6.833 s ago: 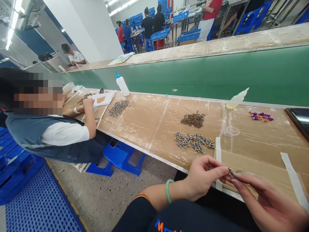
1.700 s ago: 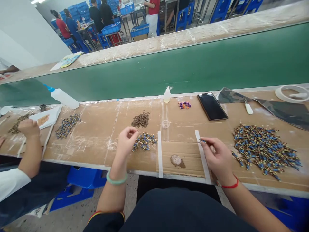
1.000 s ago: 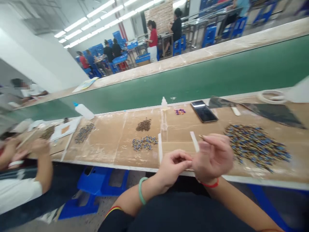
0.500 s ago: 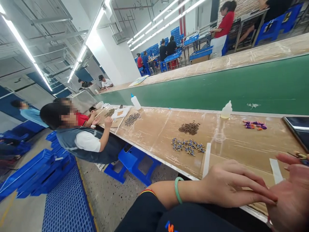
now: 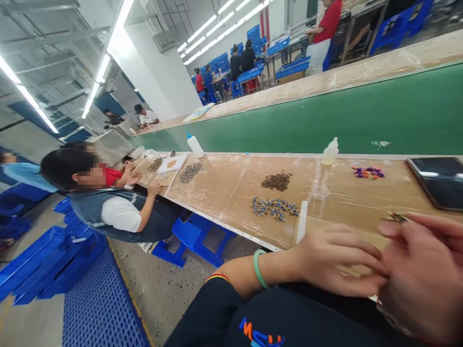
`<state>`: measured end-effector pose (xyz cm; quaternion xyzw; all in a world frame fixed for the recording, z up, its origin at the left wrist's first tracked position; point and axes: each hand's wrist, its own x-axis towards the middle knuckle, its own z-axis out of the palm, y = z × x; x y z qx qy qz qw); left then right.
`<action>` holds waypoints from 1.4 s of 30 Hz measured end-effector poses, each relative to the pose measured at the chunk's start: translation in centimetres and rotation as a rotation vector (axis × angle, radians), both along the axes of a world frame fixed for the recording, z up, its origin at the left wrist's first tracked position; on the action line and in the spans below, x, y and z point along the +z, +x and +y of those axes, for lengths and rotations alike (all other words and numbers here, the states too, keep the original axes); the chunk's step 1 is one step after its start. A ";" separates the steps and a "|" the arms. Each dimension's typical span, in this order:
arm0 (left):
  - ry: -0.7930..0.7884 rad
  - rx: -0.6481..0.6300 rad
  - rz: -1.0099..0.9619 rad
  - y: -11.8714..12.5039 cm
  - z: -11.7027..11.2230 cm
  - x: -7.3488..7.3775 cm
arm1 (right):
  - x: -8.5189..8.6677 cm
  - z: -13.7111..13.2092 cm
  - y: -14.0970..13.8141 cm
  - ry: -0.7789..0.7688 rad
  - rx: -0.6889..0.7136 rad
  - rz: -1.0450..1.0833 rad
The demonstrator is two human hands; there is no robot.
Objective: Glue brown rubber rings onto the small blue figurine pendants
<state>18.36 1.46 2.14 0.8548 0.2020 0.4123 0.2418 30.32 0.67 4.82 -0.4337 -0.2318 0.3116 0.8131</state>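
My left hand (image 5: 336,260), with a green bangle on its wrist, reaches over the table's near edge. Its bent fingers lie close together against my right hand, and whatever is between the fingertips is hidden. My right hand (image 5: 427,270) is smeared by motion, its fingers closed on a small dark and gold piece (image 5: 395,217) that sticks out to the left. Beyond the hands lie a pile of blue and gold beads (image 5: 275,208), a pile of small brown pieces (image 5: 277,181) and some purple and orange pieces (image 5: 368,172).
A white strip (image 5: 302,221) lies left of my hands. A squeeze bottle (image 5: 330,152) and a dark-screened phone (image 5: 437,180) are farther back. Another bottle (image 5: 195,145) stands near a seated co-worker (image 5: 119,207) at left. A green belt (image 5: 289,127) runs behind the table.
My right hand has turned and come left, bringing the small dark and gold piece more into view. My left hand stays against it. The camera view has shifted slightly.
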 end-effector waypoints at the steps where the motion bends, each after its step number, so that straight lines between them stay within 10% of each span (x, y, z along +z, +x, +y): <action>1: -0.067 -0.015 -0.079 0.0 -0.2 0.3 | 1.0 -0.3 -0.4 0.010 0.005 -0.061; 6: -0.670 -0.101 -0.604 -0.8 -1.1 2.6 | 2.5 -0.7 -1.4 0.072 0.125 -0.135; 11: -0.876 -0.230 -0.744 -2.2 -1.0 3.7 | 1.1 -0.7 0.0 0.269 0.245 -0.228; 27: -0.572 -0.280 -0.698 -3.1 -0.6 4.2 | 1.9 -2.5 0.8 0.464 0.568 -0.355; 42: -0.358 -0.241 -0.669 -2.9 -0.5 5.6 | 2.8 -2.5 1.4 0.560 0.589 -0.496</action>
